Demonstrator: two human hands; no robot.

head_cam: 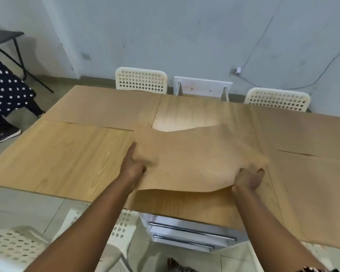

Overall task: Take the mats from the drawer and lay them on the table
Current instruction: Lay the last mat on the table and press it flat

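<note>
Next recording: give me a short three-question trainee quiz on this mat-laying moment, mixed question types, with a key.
1. True or false: both hands grip the mat that is lifted off the table.
2. Multiple choice: where does the left hand hold that mat? A) its far edge B) its left side C) its middle
3. Fill in: the white unit under the table's near edge shows two ____ with metal handles.

Key
1. True; the right hand holds the opposite side.
2. B
3. drawers
</note>
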